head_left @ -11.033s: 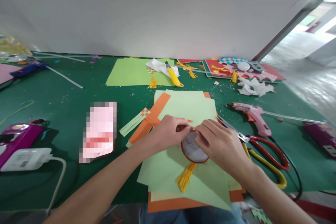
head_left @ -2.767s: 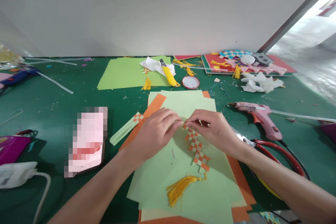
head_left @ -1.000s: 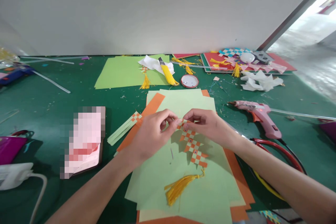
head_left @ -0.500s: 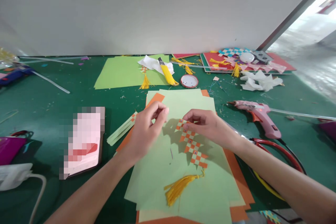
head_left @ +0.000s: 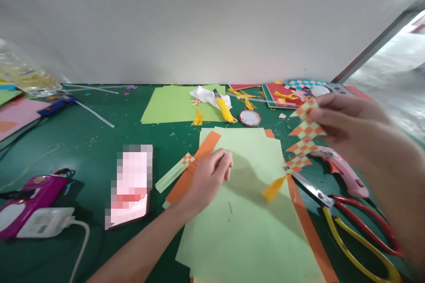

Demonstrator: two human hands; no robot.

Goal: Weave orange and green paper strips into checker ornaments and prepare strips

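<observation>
My right hand (head_left: 355, 128) is raised at the right, pinching the top of a woven paper chain (head_left: 303, 135). This chain is an orange and pale-green check with pointed edges, and a yellow tassel (head_left: 275, 189) dangles from its lower end. My left hand (head_left: 212, 174) rests curled over the pale-green paper sheets (head_left: 255, 234), its fingers closed and nothing visible in them. By that hand lie orange paper strips (head_left: 181, 183) and a bundle of pale-green strips (head_left: 172, 176) with a short checked woven end.
Scissors (head_left: 320, 196) and a pink glue gun (head_left: 348, 172) lie at the right. A phone (head_left: 133, 185) and a magenta power block (head_left: 36, 185) are at the left. Behind are bright green paper (head_left: 166, 106), a yellow-handled cutter (head_left: 226, 108) and a round lid (head_left: 250, 118).
My right hand has lifted the woven chain up and rightward off the paper, its tassel now hanging. My left hand has curled tighter. The view has shifted, showing more of the table's left side.
</observation>
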